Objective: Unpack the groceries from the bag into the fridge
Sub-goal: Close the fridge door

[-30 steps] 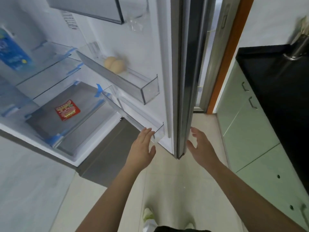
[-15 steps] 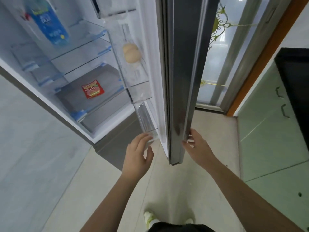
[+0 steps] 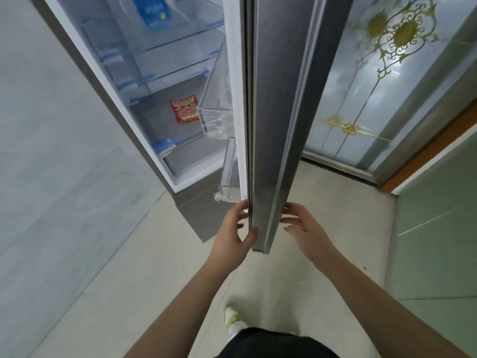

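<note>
While both my hands sit at the fridge door's lower edge, no bag is in view

My left hand grips that edge, right hand spread open beside it; blue packet and red packet already shelved, so unpacking looks mostly done

left hand: fingers curled, thumb out | right hand: fingers straight, spread
</note>
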The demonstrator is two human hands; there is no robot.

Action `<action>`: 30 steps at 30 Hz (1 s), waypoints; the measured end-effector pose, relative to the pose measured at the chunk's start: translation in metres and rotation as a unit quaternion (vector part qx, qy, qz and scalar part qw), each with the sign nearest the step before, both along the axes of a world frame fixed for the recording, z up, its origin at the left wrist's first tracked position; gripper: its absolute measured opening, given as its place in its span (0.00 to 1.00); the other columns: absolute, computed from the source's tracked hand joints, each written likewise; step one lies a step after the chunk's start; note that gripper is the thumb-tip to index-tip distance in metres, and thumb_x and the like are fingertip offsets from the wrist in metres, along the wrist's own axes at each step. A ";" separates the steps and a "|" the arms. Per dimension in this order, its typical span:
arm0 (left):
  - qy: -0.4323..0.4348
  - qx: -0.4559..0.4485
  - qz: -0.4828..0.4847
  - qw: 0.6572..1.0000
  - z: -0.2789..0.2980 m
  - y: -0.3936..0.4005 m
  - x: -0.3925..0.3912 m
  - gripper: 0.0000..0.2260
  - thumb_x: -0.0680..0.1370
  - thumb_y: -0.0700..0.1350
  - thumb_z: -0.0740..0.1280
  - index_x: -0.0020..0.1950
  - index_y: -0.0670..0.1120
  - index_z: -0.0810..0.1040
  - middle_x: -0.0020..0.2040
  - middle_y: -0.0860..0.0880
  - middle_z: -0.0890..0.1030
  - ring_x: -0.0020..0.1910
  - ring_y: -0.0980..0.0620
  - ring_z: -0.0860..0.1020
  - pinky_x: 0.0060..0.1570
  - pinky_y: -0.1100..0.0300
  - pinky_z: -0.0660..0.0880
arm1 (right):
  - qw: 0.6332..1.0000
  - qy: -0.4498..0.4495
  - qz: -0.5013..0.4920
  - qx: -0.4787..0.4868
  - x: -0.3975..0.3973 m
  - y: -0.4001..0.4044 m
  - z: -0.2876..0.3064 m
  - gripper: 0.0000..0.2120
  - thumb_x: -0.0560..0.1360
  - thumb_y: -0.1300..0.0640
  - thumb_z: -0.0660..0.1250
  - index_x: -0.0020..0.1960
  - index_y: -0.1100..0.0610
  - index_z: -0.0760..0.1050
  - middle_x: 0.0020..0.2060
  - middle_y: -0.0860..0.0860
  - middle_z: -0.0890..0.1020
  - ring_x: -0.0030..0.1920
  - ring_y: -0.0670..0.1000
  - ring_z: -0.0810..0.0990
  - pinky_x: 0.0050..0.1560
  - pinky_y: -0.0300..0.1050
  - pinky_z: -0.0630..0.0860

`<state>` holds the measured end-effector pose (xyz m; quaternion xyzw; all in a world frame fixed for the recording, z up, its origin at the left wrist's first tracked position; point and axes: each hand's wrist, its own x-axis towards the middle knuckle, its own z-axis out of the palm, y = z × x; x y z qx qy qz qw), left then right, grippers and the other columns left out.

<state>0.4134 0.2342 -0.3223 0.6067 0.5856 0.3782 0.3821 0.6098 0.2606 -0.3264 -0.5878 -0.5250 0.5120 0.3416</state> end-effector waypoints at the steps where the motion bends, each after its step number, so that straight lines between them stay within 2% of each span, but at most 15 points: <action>1: -0.003 0.000 0.009 1.000 -0.001 0.001 -0.007 0.27 0.77 0.41 0.69 0.71 0.57 0.64 0.66 0.54 0.75 0.63 0.61 0.74 0.60 0.63 0.72 | 1.000 0.004 0.004 -0.003 -0.008 0.003 0.001 0.24 0.74 0.75 0.58 0.64 0.55 0.72 0.56 0.50 0.80 0.51 0.43 0.81 0.56 0.42 0.77; 4: 0.000 0.002 0.027 1.000 -0.003 0.002 -0.029 0.29 0.76 0.41 0.70 0.73 0.55 0.64 0.66 0.53 0.74 0.63 0.62 0.73 0.60 0.61 0.73 | 0.999 0.038 0.009 -0.015 -0.032 0.011 0.003 0.24 0.73 0.77 0.56 0.64 0.58 0.72 0.55 0.54 0.80 0.50 0.45 0.81 0.54 0.44 0.76; 8: 0.017 -0.004 0.046 0.999 -0.006 0.006 -0.055 0.33 0.74 0.43 0.73 0.73 0.59 0.60 0.68 0.55 0.72 0.65 0.63 0.71 0.60 0.66 0.71 | 0.995 0.091 0.010 -0.045 -0.064 0.022 0.008 0.23 0.74 0.77 0.55 0.61 0.57 0.72 0.53 0.53 0.79 0.49 0.46 0.81 0.50 0.42 0.75; 11: 0.027 -0.010 0.071 0.997 -0.007 0.014 -0.075 0.37 0.73 0.47 0.74 0.76 0.54 0.59 0.69 0.55 0.70 0.65 0.64 0.69 0.59 0.71 0.68 | 0.994 0.091 0.039 -0.047 -0.088 0.029 0.012 0.23 0.75 0.75 0.56 0.58 0.51 0.74 0.54 0.50 0.80 0.54 0.49 0.81 0.53 0.44 0.74; 14: 0.032 -0.010 0.096 0.995 -0.007 0.022 -0.094 0.40 0.72 0.50 0.75 0.78 0.50 0.57 0.70 0.55 0.68 0.65 0.63 0.68 0.62 0.67 0.69 | 0.995 0.062 0.069 -0.045 -0.110 0.037 0.015 0.22 0.76 0.71 0.57 0.59 0.48 0.74 0.55 0.46 0.81 0.57 0.45 0.80 0.57 0.45 0.75; 19: 0.028 0.001 0.137 0.990 -0.005 0.035 -0.123 0.40 0.72 0.50 0.75 0.78 0.51 0.56 0.70 0.56 0.68 0.66 0.64 0.68 0.61 0.66 0.70 | 0.993 0.047 0.107 -0.031 -0.147 0.051 0.020 0.21 0.77 0.69 0.58 0.62 0.48 0.73 0.57 0.45 0.80 0.57 0.42 0.80 0.61 0.46 0.74; 22: -0.010 0.003 0.171 0.985 0.000 0.042 -0.138 0.37 0.73 0.47 0.75 0.77 0.52 0.59 0.68 0.55 0.69 0.63 0.62 0.71 0.56 0.70 0.71 | 0.990 0.054 0.126 -0.020 -0.165 0.064 0.027 0.21 0.78 0.69 0.57 0.64 0.49 0.71 0.59 0.44 0.78 0.57 0.41 0.79 0.60 0.40 0.74; 24: -0.056 0.004 0.196 0.979 0.003 0.044 -0.143 0.34 0.73 0.46 0.75 0.75 0.53 0.62 0.65 0.57 0.71 0.61 0.60 0.74 0.55 0.65 0.75 | 0.989 0.059 0.132 -0.006 -0.175 0.073 0.032 0.22 0.78 0.70 0.57 0.65 0.49 0.71 0.58 0.44 0.79 0.58 0.40 0.78 0.59 0.38 0.73; 27: -0.083 0.012 0.227 0.970 0.010 0.051 -0.149 0.28 0.73 0.47 0.75 0.68 0.55 0.65 0.60 0.61 0.72 0.57 0.60 0.76 0.51 0.64 0.76 | 0.990 0.064 0.128 0.013 -0.185 0.088 0.038 0.22 0.77 0.71 0.57 0.64 0.51 0.72 0.58 0.46 0.79 0.57 0.40 0.78 0.62 0.41 0.73; 30: -0.065 0.010 0.248 0.967 0.014 0.063 -0.154 0.20 0.72 0.47 0.76 0.58 0.53 0.70 0.54 0.58 0.75 0.51 0.60 0.78 0.48 0.62 0.77 | 0.992 0.059 0.112 0.014 -0.189 0.104 0.041 0.17 0.77 0.70 0.59 0.57 0.53 0.74 0.55 0.51 0.80 0.55 0.45 0.79 0.60 0.43 0.72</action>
